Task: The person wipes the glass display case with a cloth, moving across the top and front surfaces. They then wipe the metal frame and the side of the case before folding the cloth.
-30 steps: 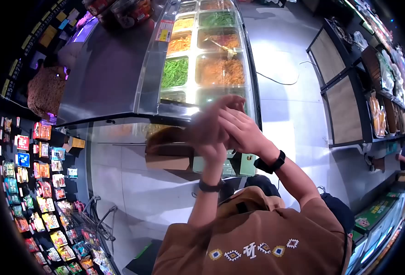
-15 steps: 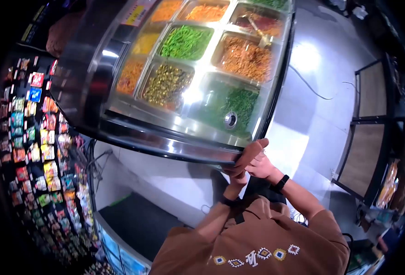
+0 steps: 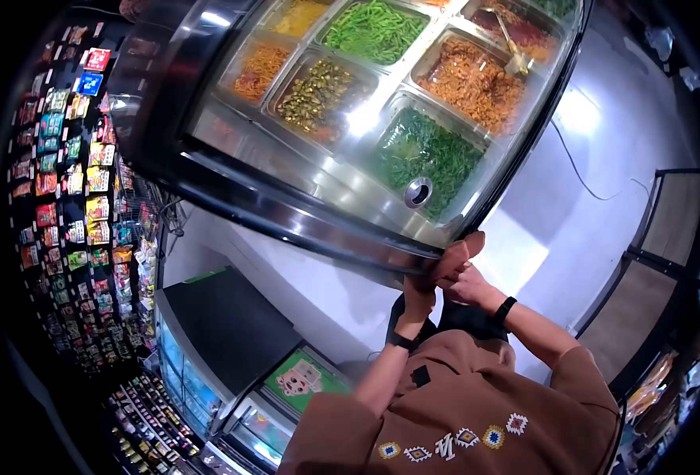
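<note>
A brown, cloth-like item (image 3: 459,255) is bunched up at the near corner of the glass-topped food counter (image 3: 310,218). My right hand (image 3: 467,285) has its fingers closed on the item's lower right side. Just to the left, my left hand (image 3: 420,297) grips it from below, its fingers partly hidden in shadow and behind the item. Both wrists wear dark bands. Under the glass are metal trays of green beans (image 3: 375,32), chopped leafy greens (image 3: 429,154) and orange-brown food (image 3: 477,83), with tongs (image 3: 510,51) in a tray behind.
Racks of packaged snacks (image 3: 97,182) line the left side. A black-topped display case (image 3: 227,324) stands at lower left beside a green panel (image 3: 302,380). Framed wooden panels (image 3: 631,317) are at the right. A thin cable (image 3: 576,166) lies on the pale floor.
The view has turned, so the counter sits higher and further right and more of the lower-left case shows. Both hands remain on the brown item at the counter's corner.
</note>
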The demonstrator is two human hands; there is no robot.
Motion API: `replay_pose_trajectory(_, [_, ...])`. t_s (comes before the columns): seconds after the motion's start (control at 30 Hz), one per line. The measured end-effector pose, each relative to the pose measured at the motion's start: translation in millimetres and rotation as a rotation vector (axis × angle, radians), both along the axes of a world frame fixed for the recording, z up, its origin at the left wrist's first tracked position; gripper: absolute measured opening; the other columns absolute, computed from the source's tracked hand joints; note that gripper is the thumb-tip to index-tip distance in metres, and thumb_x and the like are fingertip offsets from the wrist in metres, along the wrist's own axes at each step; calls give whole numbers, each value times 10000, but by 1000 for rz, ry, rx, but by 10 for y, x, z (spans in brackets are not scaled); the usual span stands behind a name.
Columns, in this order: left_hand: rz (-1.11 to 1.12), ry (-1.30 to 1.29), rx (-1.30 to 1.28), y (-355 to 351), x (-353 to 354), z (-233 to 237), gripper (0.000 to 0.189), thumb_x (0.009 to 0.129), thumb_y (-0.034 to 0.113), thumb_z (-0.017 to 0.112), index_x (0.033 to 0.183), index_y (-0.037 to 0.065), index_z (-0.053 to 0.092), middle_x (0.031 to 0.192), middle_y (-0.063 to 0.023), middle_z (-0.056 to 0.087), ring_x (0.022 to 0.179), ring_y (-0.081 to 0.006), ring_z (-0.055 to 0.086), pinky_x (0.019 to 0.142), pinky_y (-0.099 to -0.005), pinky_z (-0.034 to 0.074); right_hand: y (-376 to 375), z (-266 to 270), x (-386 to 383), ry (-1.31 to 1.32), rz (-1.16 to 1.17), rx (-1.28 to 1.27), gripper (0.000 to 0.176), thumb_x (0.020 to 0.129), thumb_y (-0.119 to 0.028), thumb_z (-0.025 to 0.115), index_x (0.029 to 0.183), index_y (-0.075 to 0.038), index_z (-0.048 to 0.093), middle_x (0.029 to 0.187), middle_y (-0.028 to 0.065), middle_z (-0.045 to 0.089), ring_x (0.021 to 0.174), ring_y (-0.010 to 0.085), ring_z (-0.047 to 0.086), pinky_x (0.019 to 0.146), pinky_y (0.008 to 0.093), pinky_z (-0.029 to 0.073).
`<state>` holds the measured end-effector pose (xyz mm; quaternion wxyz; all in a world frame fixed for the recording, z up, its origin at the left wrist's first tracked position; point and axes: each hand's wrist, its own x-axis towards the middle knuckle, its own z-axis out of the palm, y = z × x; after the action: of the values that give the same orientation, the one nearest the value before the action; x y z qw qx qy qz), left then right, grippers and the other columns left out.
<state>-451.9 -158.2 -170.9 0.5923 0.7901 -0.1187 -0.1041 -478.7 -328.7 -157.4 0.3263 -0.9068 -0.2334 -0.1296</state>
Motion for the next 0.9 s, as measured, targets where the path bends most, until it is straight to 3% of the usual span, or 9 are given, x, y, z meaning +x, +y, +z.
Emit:
replay_pose_trajectory(0.2, [71,11,-211,-11,302,527,376,971,112,541,1321,8,451,1183,-108,595,1019,-223,597,923,-358,496,194,411,385,-97,48,129,634,704,-284,674,1315,-145,579,1267,90,533,1111,338,497,926,500,404])
replay_pose_trajectory(0.27, [36,-59,-143,182,491,729,435,960,172,582,1336,10,435,1222,-89,561,1038,-201,577,932,-342,486,263,1170,687,-58,26,156,658,730,-269,653,1358,-112,534,1332,139,511,1142,392,489,967,521,394])
replay_pose_trajectory(0.37, [151,-174,-230,133,984,1922,507,944,212,620,1363,-7,436,1311,-106,535,1141,-204,554,984,-338,458,460,1819,1152,-267,-41,169,598,825,-275,576,1316,59,508,1386,265,457,1240,469,455,1066,569,330])
replay_pose_trajectory(0.43, [160,19,-735,269,1359,1817,448,989,146,546,1389,-21,434,1397,-141,489,1238,-221,520,1048,-336,428,590,2487,1337,-55,-63,217,641,894,-265,507,1411,97,395,1469,301,371,1354,513,344,1143,578,243])
replay_pose_trajectory(0.5, [82,282,-1312,350,1868,1964,388,1021,30,453,1403,-31,427,1445,-137,462,1299,-213,485,1110,-324,389,695,2743,1542,-183,-120,198,612,935,-243,514,1468,19,366,1525,232,351,1400,448,321,1168,503,251])
replay_pose_trajectory(0.6, [178,-80,-704,181,1812,2810,426,1020,116,505,1417,-14,423,1415,-118,500,1286,-200,493,1082,-326,398,848,2923,1778,-168,-166,254,622,944,-256,525,1488,-7,353,1538,206,348,1407,452,313,1184,500,231])
replay_pose_trajectory(0.73, [222,-324,-408,246,1812,2465,455,1004,134,543,1424,3,429,1435,-116,485,1304,-205,474,1104,-347,371,917,2881,1748,-260,-265,178,582,905,-229,567,1440,-35,441,1491,183,427,1351,446,398,1153,498,301])
replay_pose_trajectory(0.87, [146,275,-1016,166,1403,2103,413,1017,135,478,1413,28,433,1403,-111,483,1281,-198,477,1101,-351,374,817,2502,1482,-343,-285,5,641,795,-230,621,1392,-36,494,1404,172,505,1237,423,488,1056,483,413])
replay_pose_trajectory(0.9, [92,137,-863,166,1298,1957,401,1020,138,469,1406,36,434,1392,-107,484,1272,-202,482,1091,-356,387,771,2386,1396,-337,-268,-18,615,796,-247,628,1356,-19,519,1370,189,514,1195,426,502,1032,491,421])
